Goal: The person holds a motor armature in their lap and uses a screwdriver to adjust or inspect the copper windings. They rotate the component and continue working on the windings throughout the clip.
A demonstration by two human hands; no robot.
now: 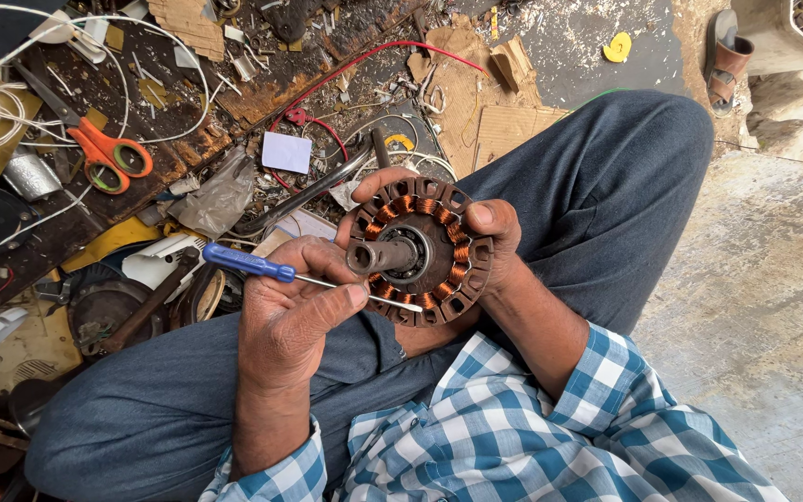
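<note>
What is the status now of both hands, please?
Left hand grips blue screwdriver, tip at stator windings. Right hand holds round stator over lap. Nothing between them.

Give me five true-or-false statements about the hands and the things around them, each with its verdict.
1. The right hand holds a round stator with copper windings. True.
2. The left hand holds pliers. False: it holds a blue-handled screwdriver.
3. The screwdriver's tip lies at the stator's lower edge. True.
4. The scissors have green handles. False: they are orange.
5. The stator rests on the floor. False: it is held over the person's lap.
</note>
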